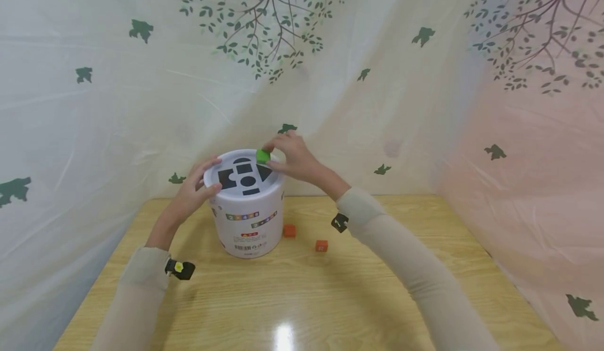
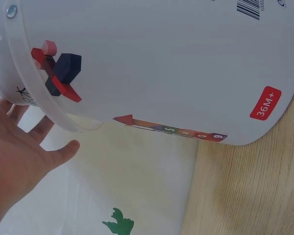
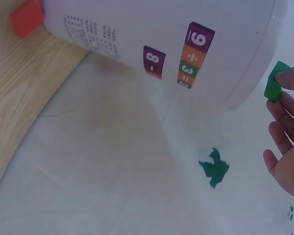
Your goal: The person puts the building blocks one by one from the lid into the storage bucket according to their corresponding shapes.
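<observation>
A white bucket (image 1: 250, 225) stands upright, its lid (image 1: 227, 158) cut with dark shaped holes. My left hand (image 1: 191, 183) rests on the left side of the lid's rim, thumb spread from the fingers; the left wrist view shows this hand (image 2: 24, 152) beside the rim. My right hand (image 1: 294, 157) pinches a green block (image 1: 262, 156) between thumb and fingers, above the far right part of the lid near the triangular hole. In the right wrist view the green block (image 3: 275, 82) is held at the fingertips, the other fingers loosely bent.
Two small orange-red blocks lie on the wooden table: one block (image 1: 289, 231) close beside the bucket's base, another numbered block (image 1: 321, 245) farther right. A pale curtain (image 1: 377, 105) printed with leaves and birds hangs behind the table (image 1: 264, 298).
</observation>
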